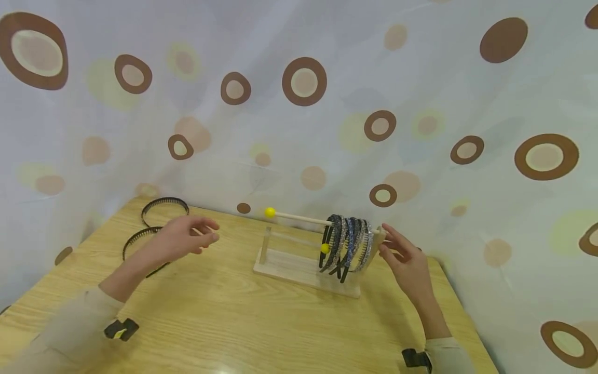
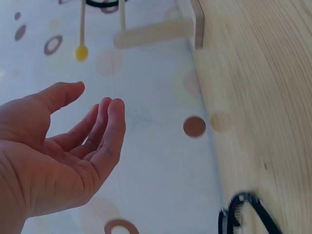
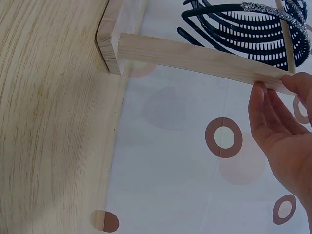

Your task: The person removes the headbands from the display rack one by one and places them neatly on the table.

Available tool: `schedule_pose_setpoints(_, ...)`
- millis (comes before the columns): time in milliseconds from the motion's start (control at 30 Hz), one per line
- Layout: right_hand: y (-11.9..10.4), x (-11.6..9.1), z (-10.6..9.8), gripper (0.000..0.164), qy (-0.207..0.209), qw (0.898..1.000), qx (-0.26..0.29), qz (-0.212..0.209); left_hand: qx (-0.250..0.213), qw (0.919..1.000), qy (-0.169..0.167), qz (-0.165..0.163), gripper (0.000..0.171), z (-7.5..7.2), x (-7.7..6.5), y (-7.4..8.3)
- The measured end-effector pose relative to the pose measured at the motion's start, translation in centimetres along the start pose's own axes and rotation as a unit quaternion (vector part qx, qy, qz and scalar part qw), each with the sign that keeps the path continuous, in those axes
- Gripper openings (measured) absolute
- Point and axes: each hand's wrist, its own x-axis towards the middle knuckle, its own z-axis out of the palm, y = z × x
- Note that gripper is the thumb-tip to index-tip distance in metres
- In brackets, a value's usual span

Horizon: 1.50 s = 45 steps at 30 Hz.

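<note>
A wooden headband stand [image 1: 289, 270] rests on the table, with several headbands [image 1: 347, 244] hung close together at its right end, some black and some glittery silver or blue. My right hand [image 1: 411, 267] is at the stand's right upright. In the right wrist view, thumb and fingers pinch the top of that upright post [image 3: 195, 57]. My left hand [image 1: 179, 239] hovers to the left of the stand, its fingers loosely bent and holding nothing. Beneath and behind it lie two black toothed headbands, the far one [image 1: 165, 200] and the near one [image 1: 132, 240], which the left arm partly hides.
The stand's rod ends in a yellow ball [image 1: 270, 212] pointing left, and a second yellow ball [image 1: 325, 249] shows in front of the headbands. A patterned curtain [image 1: 303, 135] hangs right behind the wooden table [image 1: 224, 322].
</note>
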Motion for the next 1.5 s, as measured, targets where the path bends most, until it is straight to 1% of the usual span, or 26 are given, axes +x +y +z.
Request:
schedule_pose_setpoints(100, 0.0, 0.0, -0.2, 0.049, 0.005, 1.0, -0.004, -0.001, 0.007, 0.9985, 0.014, 0.052, 0.036, 3.6, 1.9, 2.2)
schedule_pose_setpoints(200, 0.0, 0.0, -0.5, 0.049, 0.009, 1.0, -0.006, -0.002, 0.001, 0.9935, 0.02, 0.112, 0.03, 7.3, 3.7, 4.4)
schedule_pose_setpoints(300, 0.0, -0.1, -0.6, 0.049, 0.012, 1.0, -0.01, 0.0, -0.027, 0.9872, 0.016, 0.156, 0.029, 10.7, 5.1, 6.3)
schedule_pose_setpoints(367, 0.0, -0.2, -0.7, 0.049, 0.015, 1.0, -0.007, 0.001, -0.038, 0.9841, 0.018, 0.173, 0.029, 12.8, 5.7, 7.3)
schedule_pose_setpoints(433, 0.1, -0.3, -0.7, 0.049, 0.015, 1.0, -0.006, 0.002, -0.036, 0.9816, 0.028, 0.185, 0.032, 14.6, 6.1, 8.1)
schedule_pose_setpoints(500, 0.2, -0.4, -0.7, 0.049, 0.015, 1.0, 0.0, 0.003, -0.023, 0.9796, 0.043, 0.195, 0.036, 16.1, 6.4, 8.6)
schedule_pose_setpoints(567, 0.3, -0.4, -0.6, 0.048, 0.014, 1.0, 0.004, 0.005, 0.002, 0.9777, 0.063, 0.2, 0.04, 17.3, 6.7, 9.1)
schedule_pose_setpoints(633, 0.3, -0.4, -0.6, 0.048, 0.014, 1.0, 0.005, 0.005, 0.032, 0.977, 0.079, 0.195, 0.046, 18.2, 6.9, 9.4)
schedule_pose_setpoints(733, 0.3, -0.4, -0.5, 0.048, 0.012, 1.0, 0.007, 0.0, 0.065, 0.977, 0.088, 0.183, 0.054, 19.4, 7.1, 10.0)
schedule_pose_setpoints(800, 0.2, -0.4, -0.5, 0.048, 0.01, 1.0, 0.005, -0.007, 0.073, 0.9775, 0.089, 0.177, 0.057, 19.9, 7.0, 10.3)
schedule_pose_setpoints(900, 0.0, -0.3, -0.4, 0.047, 0.007, 1.0, -0.003, -0.018, 0.062, 0.9784, 0.094, 0.173, 0.058, 20.5, 7.0, 10.6)
schedule_pose_setpoints(1033, -0.2, -0.1, -0.2, 0.046, 0.012, 1.0, -0.011, -0.02, 0.028, 0.9802, 0.099, 0.169, 0.058, 21.0, 7.3, 10.8)
schedule_pose_setpoints(1133, -0.4, 0.0, -0.2, 0.046, 0.014, 1.0, -0.011, -0.022, 0.002, 0.9823, 0.096, 0.161, 0.059, 21.1, 7.5, 10.9)
schedule_pose_setpoints(1233, -0.4, 0.1, -0.2, 0.047, 0.012, 0.999, -0.01, -0.029, -0.008, 0.9832, 0.098, 0.154, 0.061, 20.9, 7.5, 10.9)
schedule_pose_setpoints(1367, -0.2, 0.1, -0.2, 0.047, 0.009, 0.999, -0.005, -0.037, 0.002, 0.9823, 0.107, 0.154, 0.06, 20.6, 7.7, 11.0)
schedule_pose_setpoints(1500, 0.0, 0.0, -0.2, 0.047, 0.004, 0.999, 0.001, -0.041, 0.006, 0.9816, 0.114, 0.153, 0.057, 20.2, 7.9, 10.6)
